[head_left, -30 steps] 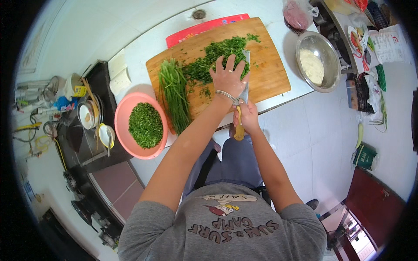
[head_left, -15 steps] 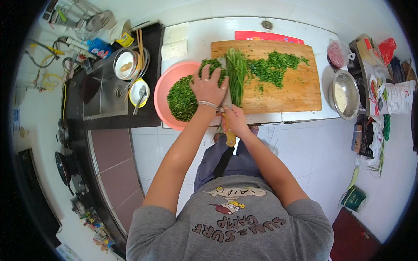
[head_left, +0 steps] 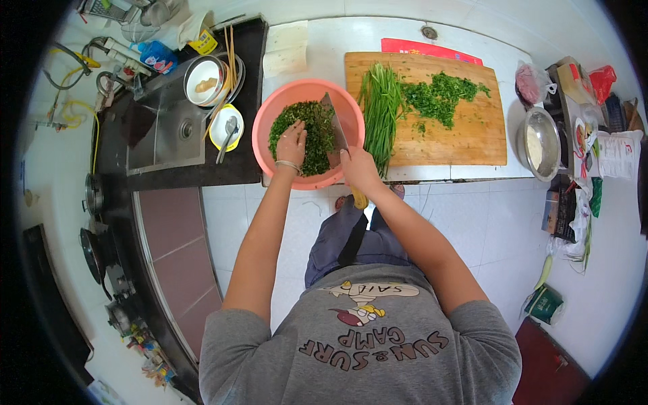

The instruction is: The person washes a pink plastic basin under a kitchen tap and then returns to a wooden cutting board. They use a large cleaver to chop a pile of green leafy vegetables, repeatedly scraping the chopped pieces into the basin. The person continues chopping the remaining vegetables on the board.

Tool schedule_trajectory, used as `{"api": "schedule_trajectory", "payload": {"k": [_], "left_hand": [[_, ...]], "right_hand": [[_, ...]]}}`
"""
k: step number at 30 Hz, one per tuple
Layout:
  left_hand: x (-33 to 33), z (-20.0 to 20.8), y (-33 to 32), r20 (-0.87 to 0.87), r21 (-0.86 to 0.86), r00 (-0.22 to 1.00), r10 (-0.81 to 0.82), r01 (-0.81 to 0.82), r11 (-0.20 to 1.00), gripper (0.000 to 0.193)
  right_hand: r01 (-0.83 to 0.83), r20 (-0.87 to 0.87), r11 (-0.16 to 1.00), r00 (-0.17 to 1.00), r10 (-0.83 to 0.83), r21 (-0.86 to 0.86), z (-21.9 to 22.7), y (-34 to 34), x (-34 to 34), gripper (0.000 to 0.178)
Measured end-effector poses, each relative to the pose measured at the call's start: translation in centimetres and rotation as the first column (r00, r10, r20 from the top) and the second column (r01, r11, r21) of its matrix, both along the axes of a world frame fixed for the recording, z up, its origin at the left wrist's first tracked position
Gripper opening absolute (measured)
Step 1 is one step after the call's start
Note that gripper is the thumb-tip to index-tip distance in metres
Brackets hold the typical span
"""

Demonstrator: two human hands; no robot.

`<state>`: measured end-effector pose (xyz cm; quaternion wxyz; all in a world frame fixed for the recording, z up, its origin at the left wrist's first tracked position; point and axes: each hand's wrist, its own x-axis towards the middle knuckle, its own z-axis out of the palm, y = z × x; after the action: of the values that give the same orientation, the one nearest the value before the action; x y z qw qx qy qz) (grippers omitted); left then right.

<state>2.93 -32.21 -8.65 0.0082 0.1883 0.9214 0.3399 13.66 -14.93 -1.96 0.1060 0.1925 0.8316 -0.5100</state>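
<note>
A pink plastic basin [head_left: 258, 128] holds finely chopped greens [head_left: 317, 148]. Over these greens rests my left hand [head_left: 292, 143], slightly cupped, its fingers apart from the knife and partly hard to make out. My right hand [head_left: 361, 169] is closed round the wooden handle of a cleaver [head_left: 336, 125], at the basin's near right side. The broad blade stands inside the basin, tilted, with bits of green on it. To the right, a bundle of long green chives [head_left: 382, 115] lies on the wooden cutting board [head_left: 466, 145], beside a loose heap of chopped chives [head_left: 439, 98].
Left of the basin are a white-and-yellow bowl [head_left: 217, 135] with a spoon, stacked bowls [head_left: 202, 86] with chopsticks and a sink [head_left: 152, 145]. A metal bowl of white flour-like stuff [head_left: 536, 145] stands at the right counter end. A red packet [head_left: 432, 48] lies behind the board.
The cleaver has moved left from beside the chive bundle into the basin. My left hand has left the blade and come down over the greens. The greens between hand and blade are now in the basin.
</note>
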Motion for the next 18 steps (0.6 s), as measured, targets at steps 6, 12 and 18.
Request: {"api": "schedule_trajectory", "payload": {"k": [6,12,18], "left_hand": [[1.4,2.4,4.2,-0.076,0.014,0.943,-0.325,0.327,0.945,0.051],[0.2,0.3,2.6,0.216,-0.304,0.969,-0.119,0.182,0.935,0.056],[-0.1,3.9,5.5,-0.005,-0.236,0.948,-0.32,0.309,0.921,0.059]], "right_hand": [[0.044,-0.103,0.997,0.993,-0.051,-0.061,-2.5,0.3,-0.4,0.036],[0.041,-0.04,0.986,0.998,-0.048,-0.159,-1.3,0.4,0.2,0.037],[0.0,-0.05,0.982,0.999,-0.01,-0.186,-0.6,0.5,0.0,0.036]]}}
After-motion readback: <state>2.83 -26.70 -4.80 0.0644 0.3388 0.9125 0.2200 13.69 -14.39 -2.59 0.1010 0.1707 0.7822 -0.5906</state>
